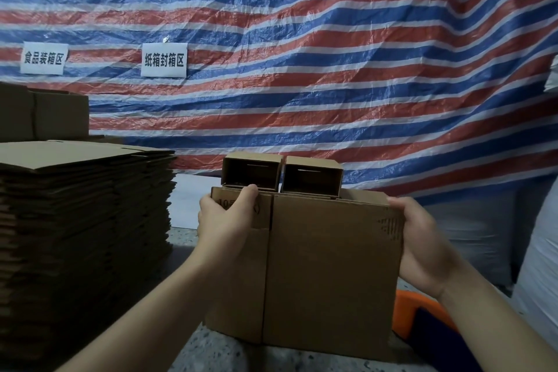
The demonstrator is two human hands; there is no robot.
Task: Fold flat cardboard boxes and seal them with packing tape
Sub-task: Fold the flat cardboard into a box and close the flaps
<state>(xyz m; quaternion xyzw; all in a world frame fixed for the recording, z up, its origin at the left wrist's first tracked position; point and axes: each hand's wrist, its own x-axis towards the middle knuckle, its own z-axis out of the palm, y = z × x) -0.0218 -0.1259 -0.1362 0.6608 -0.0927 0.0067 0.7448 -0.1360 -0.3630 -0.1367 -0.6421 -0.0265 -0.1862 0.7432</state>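
Observation:
A brown cardboard box (326, 266) stands upright in front of me on the speckled table (211, 350), its two near panels meeting at a vertical crease. My left hand (225, 222) grips its upper left corner, thumb over the top edge. My right hand (422, 244) holds the upper right edge, fingers curled round it. Behind the held box, two small assembled boxes (280, 174) lie on their sides with their open mouths facing me.
A tall stack of flat cardboard blanks (81, 235) fills the left side. More boxes (45, 115) stand behind it. A striped tarp (332, 54) with two white paper signs (163, 59) hangs at the back. An orange object (419, 311) lies at lower right.

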